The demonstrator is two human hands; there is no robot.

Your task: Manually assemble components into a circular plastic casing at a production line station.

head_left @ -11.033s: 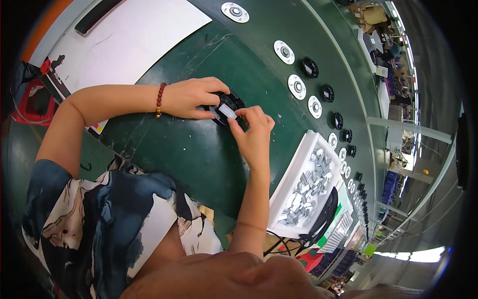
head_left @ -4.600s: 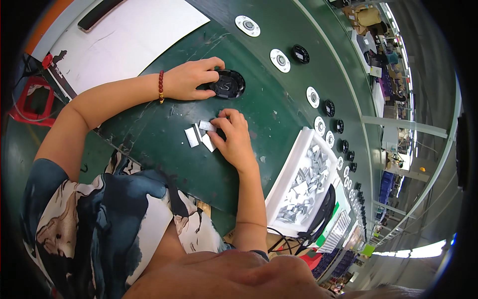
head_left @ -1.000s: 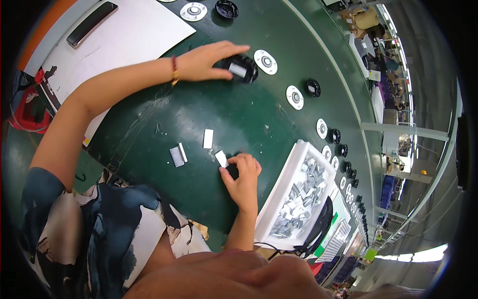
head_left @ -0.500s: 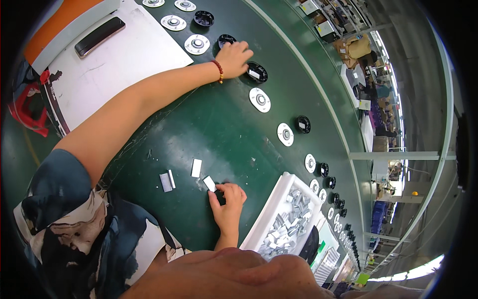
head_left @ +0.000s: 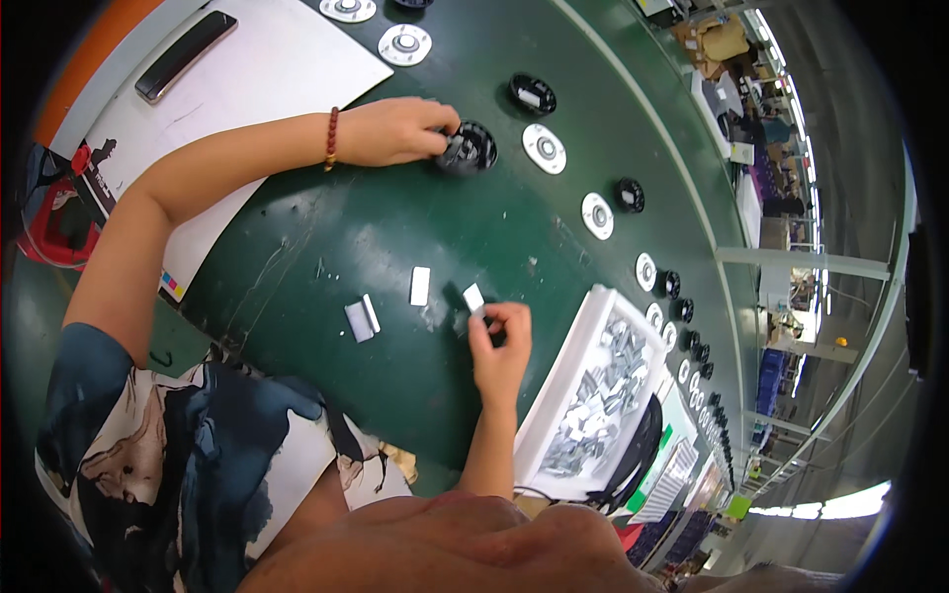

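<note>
My left hand [head_left: 400,130], a beaded bracelet at its wrist, grips a round black shallow cup [head_left: 476,151] by its near-left rim, with fingers reaching inside. The cup is over the green table. My right hand [head_left: 502,346] pinches a small white rectangular piece [head_left: 474,297] between thumb and fingertips. To the left of that hand lie a flat white rectangle [head_left: 420,287] and a greyish piece [head_left: 359,321] with a narrow white strip [head_left: 372,313] against it.
A white tray [head_left: 560,387] of small grey-white pieces stands right of my right hand. White discs [head_left: 544,148] and black cups [head_left: 534,94] run in a curved row along the table. A white board [head_left: 267,89] with a dark oblong device [head_left: 186,56] lies far left.
My left hand has taken hold of a black cup and drawn it out of the row, toward me. My right hand still pinches the white piece. The view has shifted.
</note>
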